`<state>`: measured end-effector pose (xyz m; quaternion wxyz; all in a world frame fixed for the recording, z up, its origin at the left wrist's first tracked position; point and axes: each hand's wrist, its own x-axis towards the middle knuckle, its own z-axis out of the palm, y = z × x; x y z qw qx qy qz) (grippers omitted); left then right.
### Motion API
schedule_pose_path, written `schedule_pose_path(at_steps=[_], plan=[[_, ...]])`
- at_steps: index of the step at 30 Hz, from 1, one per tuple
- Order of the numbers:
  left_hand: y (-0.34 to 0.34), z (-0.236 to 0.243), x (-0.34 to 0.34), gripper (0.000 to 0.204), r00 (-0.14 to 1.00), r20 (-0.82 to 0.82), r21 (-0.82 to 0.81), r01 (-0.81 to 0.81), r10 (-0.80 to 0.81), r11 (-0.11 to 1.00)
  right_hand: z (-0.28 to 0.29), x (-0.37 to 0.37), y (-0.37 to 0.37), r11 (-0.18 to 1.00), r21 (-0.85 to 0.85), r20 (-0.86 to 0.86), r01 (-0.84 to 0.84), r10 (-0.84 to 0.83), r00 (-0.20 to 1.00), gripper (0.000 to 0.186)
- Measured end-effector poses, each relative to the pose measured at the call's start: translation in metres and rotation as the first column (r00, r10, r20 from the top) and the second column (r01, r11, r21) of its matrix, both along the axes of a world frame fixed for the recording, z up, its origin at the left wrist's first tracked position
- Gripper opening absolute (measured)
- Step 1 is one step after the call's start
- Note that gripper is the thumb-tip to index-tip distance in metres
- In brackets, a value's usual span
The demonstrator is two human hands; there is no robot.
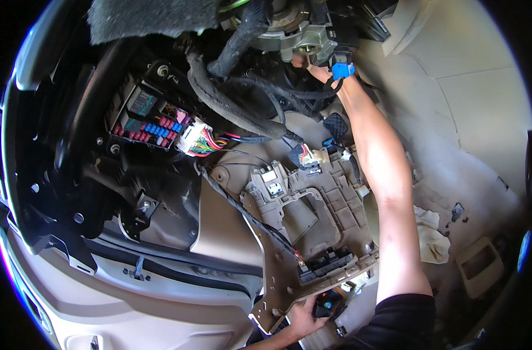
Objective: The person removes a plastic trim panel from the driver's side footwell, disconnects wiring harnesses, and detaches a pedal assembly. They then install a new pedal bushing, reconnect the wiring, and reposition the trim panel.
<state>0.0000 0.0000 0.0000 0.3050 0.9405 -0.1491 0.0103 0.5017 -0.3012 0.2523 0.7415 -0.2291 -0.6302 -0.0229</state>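
My right arm stretches up the right side to the metal underside of the steering column (304,42). There my right hand (319,73) is partly hidden; its fingers do not show clearly. Beside its wrist sits a blue connector (343,70) with a dark wire. At the bottom, my left hand (302,319) is closed around the side of a black, round-ended object (330,302) with orange and blue marks, whose kind I cannot make out. That hand is just below the edge of a detached beige trim panel (342,195), which carries switches and plugs.
A fuse box (152,125) with red and blue fuses and a white multi-wire plug (194,137) is at the left. Thick wrapped cables (231,108) cross the upper middle. A pedal (336,125) shows beside my forearm. The door panel (131,303) lies lower left; a crumpled pale cloth or glove (434,236) is at right.
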Motion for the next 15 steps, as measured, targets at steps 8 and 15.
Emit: schedule_pose_path(at_steps=[8, 15], plan=[[-0.004, 0.009, 0.001, 0.08, 0.998, -0.063, 0.061, 0.035, -0.031, 0.998, -0.02, 0.02, 0.036, 0.666, -0.072, -0.363, 0.742, -0.711, 0.602, 0.012], [-0.008, 0.02, 0.006, 0.091, 0.989, -0.079, 0.275, 0.14, -0.123, 0.951, -0.024, 0.027, 0.042, -0.657, 0.277, -0.05, 0.701, -0.738, -0.672, 0.015]])
